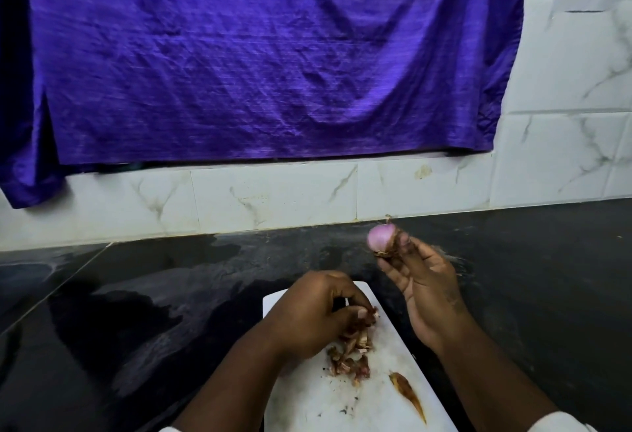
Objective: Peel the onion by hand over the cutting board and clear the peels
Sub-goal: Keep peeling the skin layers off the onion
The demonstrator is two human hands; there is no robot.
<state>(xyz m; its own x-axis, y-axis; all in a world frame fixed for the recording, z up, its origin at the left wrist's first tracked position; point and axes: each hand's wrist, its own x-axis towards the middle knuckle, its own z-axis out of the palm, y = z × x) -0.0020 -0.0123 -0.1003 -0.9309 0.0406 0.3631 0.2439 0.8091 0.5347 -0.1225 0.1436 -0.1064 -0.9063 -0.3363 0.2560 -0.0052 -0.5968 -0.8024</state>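
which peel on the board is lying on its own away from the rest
The long, thin brown strip near the right edge of the cutting board. The other peels sit heaped in a pile by the left hand.

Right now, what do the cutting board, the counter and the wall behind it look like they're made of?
Board: probably plastic, matte white; the surface is flat, uniform and shows no grain.
Counter: looks like polished black stone, perhaps granite; it is glossy with pale reflections.
Wall: glazed tiles with a marble pattern; grey veins and straight grout lines show.
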